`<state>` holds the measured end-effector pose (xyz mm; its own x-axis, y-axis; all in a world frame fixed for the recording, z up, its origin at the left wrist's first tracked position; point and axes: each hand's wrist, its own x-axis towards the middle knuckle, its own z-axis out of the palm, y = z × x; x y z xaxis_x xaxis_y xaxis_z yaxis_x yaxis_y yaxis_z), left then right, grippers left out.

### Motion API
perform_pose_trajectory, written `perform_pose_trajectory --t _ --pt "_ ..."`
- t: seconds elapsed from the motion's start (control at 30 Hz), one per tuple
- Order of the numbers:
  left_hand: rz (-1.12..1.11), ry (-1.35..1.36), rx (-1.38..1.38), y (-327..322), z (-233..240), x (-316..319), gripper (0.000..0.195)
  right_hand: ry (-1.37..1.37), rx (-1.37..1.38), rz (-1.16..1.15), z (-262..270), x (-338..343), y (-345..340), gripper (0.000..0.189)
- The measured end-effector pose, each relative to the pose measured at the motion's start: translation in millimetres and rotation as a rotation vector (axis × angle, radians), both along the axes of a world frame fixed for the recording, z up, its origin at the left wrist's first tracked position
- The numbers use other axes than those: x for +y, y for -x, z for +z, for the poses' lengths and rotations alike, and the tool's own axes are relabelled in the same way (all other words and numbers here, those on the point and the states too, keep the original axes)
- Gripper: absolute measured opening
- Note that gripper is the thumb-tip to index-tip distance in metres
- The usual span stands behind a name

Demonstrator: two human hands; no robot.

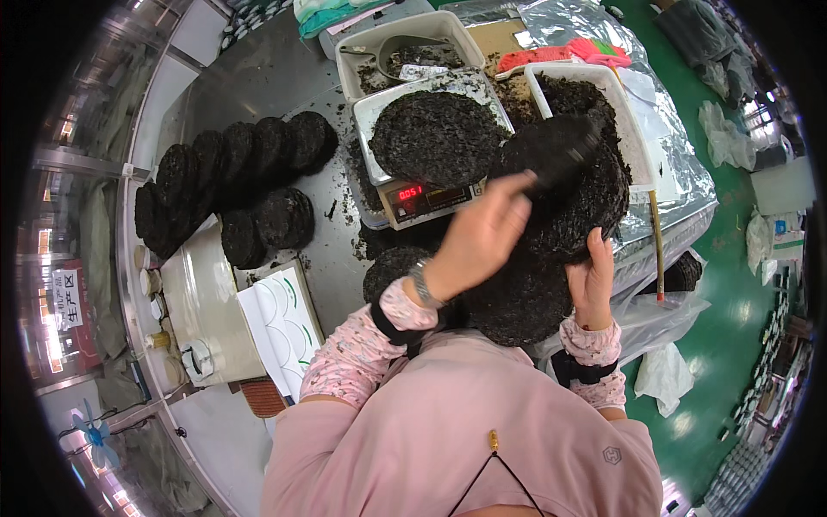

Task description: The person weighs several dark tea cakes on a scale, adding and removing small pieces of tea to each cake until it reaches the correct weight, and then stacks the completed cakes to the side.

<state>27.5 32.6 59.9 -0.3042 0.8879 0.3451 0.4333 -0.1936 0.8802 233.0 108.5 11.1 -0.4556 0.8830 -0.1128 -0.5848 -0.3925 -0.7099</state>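
Note:
My left hand (484, 226), blurred by motion, has its fingertips at a blurred dark piece (549, 152); whether it grips this is unclear. With the thumb at the rim, my right hand (591, 278) holds the right edge of a dark, rough disc of dried seaweed (581, 213). Another seaweed disc (439, 136) lies on the metal pan of a digital scale (429, 200) with a lit red display. More dark discs (517, 304) lie in front of my body, partly under my arms. A white tub (636, 148) of loose seaweed stands at the right.
Rows of stacked discs (236, 155) stand on the metal table (329, 239) at the left. Behind the scale is a white bin (475, 42) holding a dark scoop. A pink brush (543, 57) lies beside it. White printed sheets (278, 323) lie near my left elbow.

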Motion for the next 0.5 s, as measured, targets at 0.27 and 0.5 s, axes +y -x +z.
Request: perform_pose_trajectory --t 0.27,0.5 --pt "0.358 0.094 0.390 69.8 -52.0 10.4 0.079 0.001 0.009 -0.017 0.6 6.6 -6.0 0.056" --pt "-0.224 -0.003 0.198 -16.4 -3.2 -7.6 0.056 -0.033 0.022 0.050 -3.4 -2.1 -20.0 0.066"
